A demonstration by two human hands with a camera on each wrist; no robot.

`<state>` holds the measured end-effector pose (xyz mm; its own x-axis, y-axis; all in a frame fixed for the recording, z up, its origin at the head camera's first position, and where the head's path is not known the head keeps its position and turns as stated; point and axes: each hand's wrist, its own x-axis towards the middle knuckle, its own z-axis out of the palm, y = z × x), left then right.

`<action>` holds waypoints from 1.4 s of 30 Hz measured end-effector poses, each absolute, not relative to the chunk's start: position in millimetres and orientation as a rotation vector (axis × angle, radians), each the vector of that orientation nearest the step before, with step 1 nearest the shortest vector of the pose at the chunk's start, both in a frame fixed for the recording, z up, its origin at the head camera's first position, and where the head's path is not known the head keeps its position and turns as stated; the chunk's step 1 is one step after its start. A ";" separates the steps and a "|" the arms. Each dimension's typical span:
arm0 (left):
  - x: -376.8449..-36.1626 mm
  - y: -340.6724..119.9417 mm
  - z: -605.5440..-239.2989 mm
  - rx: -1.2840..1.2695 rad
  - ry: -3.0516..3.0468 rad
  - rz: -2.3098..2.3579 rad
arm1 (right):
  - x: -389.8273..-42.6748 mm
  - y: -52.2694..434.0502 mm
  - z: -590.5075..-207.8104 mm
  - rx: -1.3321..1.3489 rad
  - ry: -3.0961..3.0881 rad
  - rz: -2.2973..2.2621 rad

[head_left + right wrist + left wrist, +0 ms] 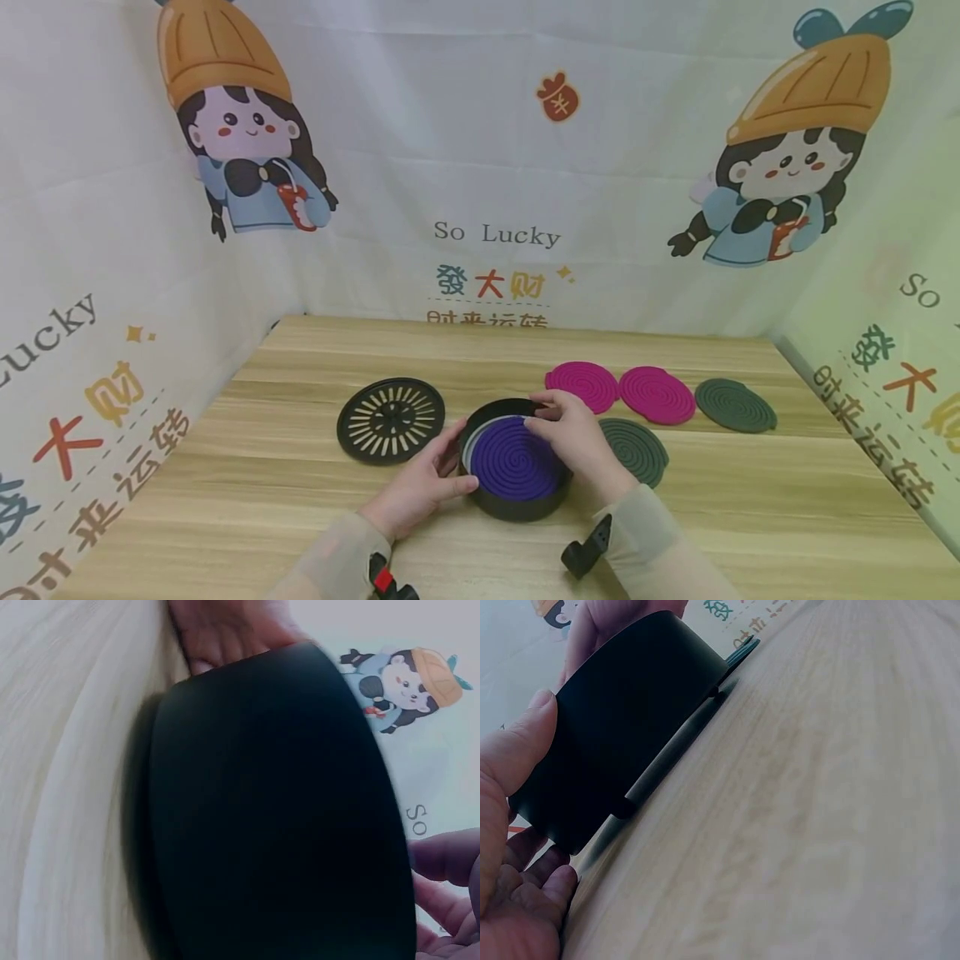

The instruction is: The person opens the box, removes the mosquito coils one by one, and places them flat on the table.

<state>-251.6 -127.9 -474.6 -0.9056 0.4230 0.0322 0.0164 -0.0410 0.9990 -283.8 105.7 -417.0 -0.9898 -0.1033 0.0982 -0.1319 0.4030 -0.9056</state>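
Between left hand point(417, 490), right hand point(573, 433), black holder point(517, 498)

Black holder point(517, 500) matt, smooth; purple coil point(513, 457) matt, ridged; table point(750, 517) pale wood-grain, smooth; backdrop point(465, 125) cloth

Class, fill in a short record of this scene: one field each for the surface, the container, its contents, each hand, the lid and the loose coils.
Surface: light wooden table
Container: round black tin
Contents: purple spiral coil
Left hand: grips the tin's side
Right hand: fingers on the tin's far rim
Lid: black slotted round lid, left of tin
Loose coils: two magenta, two dark green
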 end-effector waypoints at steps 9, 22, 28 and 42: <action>-250.9 -127.8 -473.9 0.460 1.953 2.021 | -284.4 105.6 -414.1 0.100 -2.451 1.990; -251.1 -128.3 -475.1 0.449 1.936 2.027 | -289.3 104.5 -417.4 -0.012 -2.163 2.346; -251.3 -128.7 -476.0 0.449 1.941 2.026 | -289.8 104.1 -417.2 -0.062 -1.880 2.575; -252.2 -128.9 -476.2 0.452 1.958 2.020 | -286.3 107.6 -415.7 -0.105 -1.781 2.757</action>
<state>-252.2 -128.9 -476.2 -0.9083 0.4177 0.0225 0.0095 -0.0330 0.9994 -286.3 107.6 -415.7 -0.9878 -0.0844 -0.1306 0.1537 -0.4043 -0.9016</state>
